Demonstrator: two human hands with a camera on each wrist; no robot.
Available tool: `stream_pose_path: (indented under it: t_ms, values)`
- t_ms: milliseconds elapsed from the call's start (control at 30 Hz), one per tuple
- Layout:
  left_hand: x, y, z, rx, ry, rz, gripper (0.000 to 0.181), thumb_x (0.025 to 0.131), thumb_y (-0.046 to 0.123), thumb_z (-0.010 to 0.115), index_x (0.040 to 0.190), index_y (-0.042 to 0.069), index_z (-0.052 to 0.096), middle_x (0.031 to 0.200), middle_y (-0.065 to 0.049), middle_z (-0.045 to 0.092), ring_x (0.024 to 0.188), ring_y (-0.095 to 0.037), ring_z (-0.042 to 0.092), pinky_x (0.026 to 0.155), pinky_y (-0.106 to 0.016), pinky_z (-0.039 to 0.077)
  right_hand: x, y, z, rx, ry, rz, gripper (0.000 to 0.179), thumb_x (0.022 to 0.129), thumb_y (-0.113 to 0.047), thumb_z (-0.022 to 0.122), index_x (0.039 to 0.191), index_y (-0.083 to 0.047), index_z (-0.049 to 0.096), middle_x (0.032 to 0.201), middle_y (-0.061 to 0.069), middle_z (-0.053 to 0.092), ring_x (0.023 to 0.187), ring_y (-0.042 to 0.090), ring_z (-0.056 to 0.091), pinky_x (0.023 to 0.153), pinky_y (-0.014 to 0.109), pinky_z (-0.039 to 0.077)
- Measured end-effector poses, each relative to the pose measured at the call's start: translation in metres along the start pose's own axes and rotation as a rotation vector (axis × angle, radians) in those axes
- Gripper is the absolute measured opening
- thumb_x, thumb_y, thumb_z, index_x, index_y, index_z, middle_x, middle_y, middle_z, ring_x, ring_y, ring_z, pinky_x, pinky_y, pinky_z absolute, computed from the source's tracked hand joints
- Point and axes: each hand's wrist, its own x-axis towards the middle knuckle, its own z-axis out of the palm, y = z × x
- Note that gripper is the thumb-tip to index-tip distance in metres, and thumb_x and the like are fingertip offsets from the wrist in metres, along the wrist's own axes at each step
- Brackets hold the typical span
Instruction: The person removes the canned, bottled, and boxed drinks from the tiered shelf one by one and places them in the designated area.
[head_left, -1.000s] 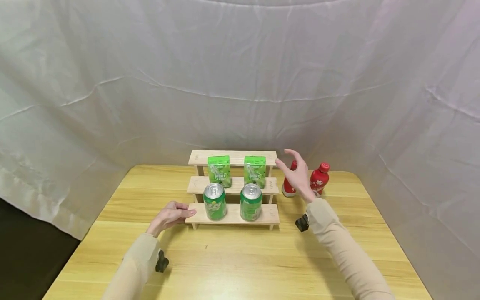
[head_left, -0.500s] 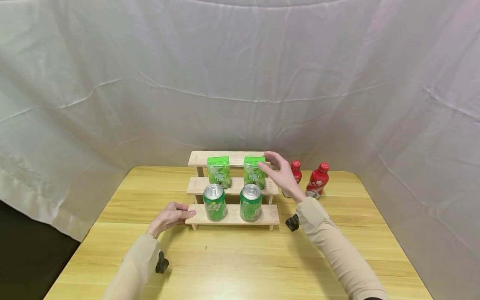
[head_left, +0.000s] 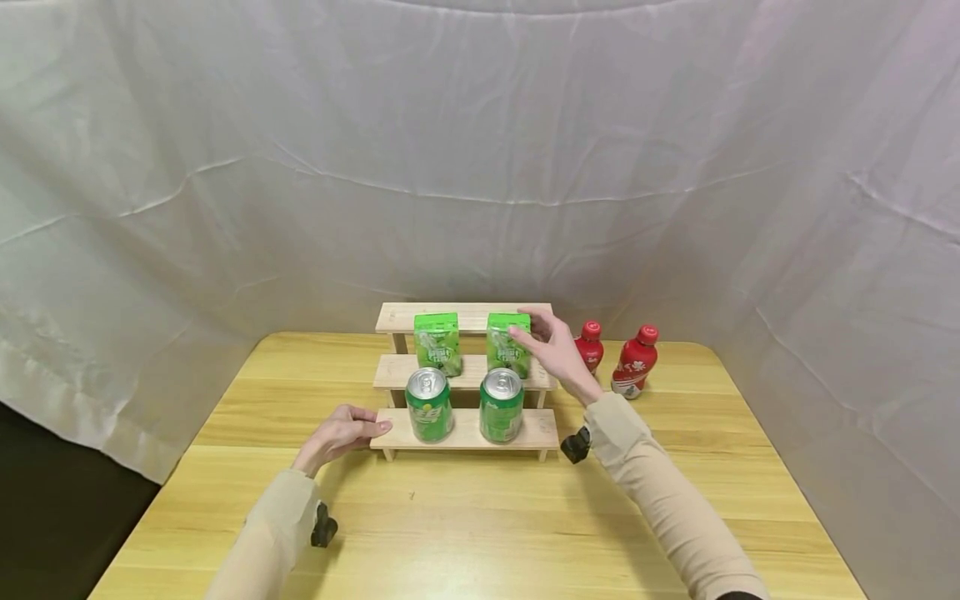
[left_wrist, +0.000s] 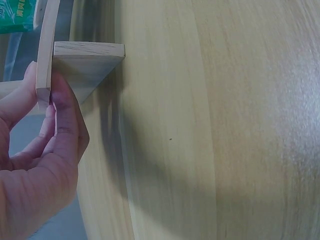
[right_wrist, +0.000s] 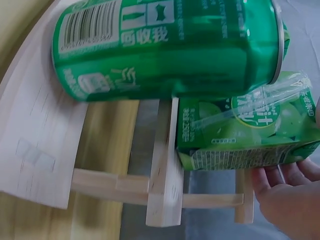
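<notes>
A three-tier wooden shelf [head_left: 463, 425] stands on the table. My left hand [head_left: 341, 433] pinches the left end of its lowest board [left_wrist: 46, 55], thumb on one face and fingers on the other. Two green juice boxes stand on the middle tier. My right hand [head_left: 555, 346] grips the right juice box [head_left: 507, 350] near its top, thumb at the front and fingers reaching behind. In the right wrist view those fingers [right_wrist: 282, 182] are partly hidden by the box. The left juice box [head_left: 437, 350] stands apart from both hands.
On the lowest tier stand two green soda cans, a left can [head_left: 430, 408] and a right can [head_left: 502, 408]. To the right of the shelf are two red bottles, one nearer [head_left: 590, 346] and one farther right [head_left: 635, 362]. A grey curtain [head_left: 480, 167] hangs behind the table.
My right hand has moved left from in front of the red bottles to the right juice box and now holds it. My left hand has stayed on the lowest board.
</notes>
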Motion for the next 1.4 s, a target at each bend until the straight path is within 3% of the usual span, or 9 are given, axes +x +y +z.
stream_pose_path:
  t_ms: [267, 733, 1033, 1133, 1300, 1400]
  values:
    - [-0.001, -0.001, 0.0, -0.008, -0.014, 0.009, 0.062, 0.095, 0.009, 0.066, 0.135, -0.025, 0.035, 0.104, -0.011, 0.064, 0.093, -0.012, 0.065, 0.113, -0.058, 0.043, 0.001, -0.002, 0.003, 0.021, 0.013, 0.024, 0.046, 0.099, -0.02, 0.065, 0.14, -0.003, 0.052, 0.14, 0.023, 0.057, 0.132, 0.036, 0.054, 0.116, 0.048, 0.042]
    - [-0.002, -0.001, 0.0, 0.01, -0.011, 0.001, 0.058, 0.095, 0.01, 0.067, 0.133, -0.024, 0.039, 0.1, -0.007, 0.063, 0.09, -0.012, 0.064, 0.108, -0.051, 0.05, -0.009, -0.009, 0.005, -0.063, 0.101, -0.021, 0.043, 0.098, -0.02, 0.067, 0.135, -0.003, 0.057, 0.128, 0.023, 0.063, 0.12, 0.034, 0.06, 0.108, 0.045, 0.048]
    - [-0.002, -0.001, -0.001, 0.012, -0.023, 0.006, 0.066, 0.096, 0.011, 0.066, 0.138, -0.026, 0.032, 0.114, -0.021, 0.064, 0.098, -0.016, 0.066, 0.112, -0.057, 0.044, -0.015, -0.011, -0.004, -0.036, 0.133, -0.057, 0.04, 0.097, -0.018, 0.068, 0.132, -0.002, 0.059, 0.125, 0.025, 0.064, 0.118, 0.035, 0.062, 0.102, 0.043, 0.051]
    - [-0.001, -0.001, 0.0, 0.01, -0.025, 0.005, 0.064, 0.096, 0.011, 0.066, 0.137, -0.025, 0.034, 0.115, -0.02, 0.063, 0.098, -0.015, 0.065, 0.112, -0.057, 0.044, -0.018, -0.01, -0.009, -0.051, 0.145, -0.072, 0.041, 0.097, -0.018, 0.069, 0.133, -0.002, 0.059, 0.124, 0.025, 0.064, 0.116, 0.031, 0.062, 0.1, 0.036, 0.052]
    - [-0.001, 0.0, 0.0, 0.008, -0.022, 0.007, 0.062, 0.096, 0.011, 0.066, 0.136, -0.025, 0.036, 0.114, -0.018, 0.062, 0.096, -0.014, 0.065, 0.112, -0.056, 0.045, -0.023, -0.007, -0.019, -0.074, 0.171, -0.12, 0.04, 0.097, -0.016, 0.068, 0.133, 0.002, 0.058, 0.122, 0.024, 0.065, 0.105, 0.011, 0.061, 0.084, 0.016, 0.051]
    - [0.0, -0.001, 0.0, 0.008, -0.023, 0.007, 0.06, 0.096, 0.011, 0.066, 0.135, -0.024, 0.037, 0.111, -0.015, 0.062, 0.095, -0.013, 0.064, 0.111, -0.055, 0.046, -0.028, -0.008, -0.026, -0.053, 0.177, -0.125, 0.042, 0.098, -0.014, 0.067, 0.133, 0.004, 0.056, 0.124, 0.026, 0.063, 0.101, 0.002, 0.058, 0.079, 0.011, 0.05]
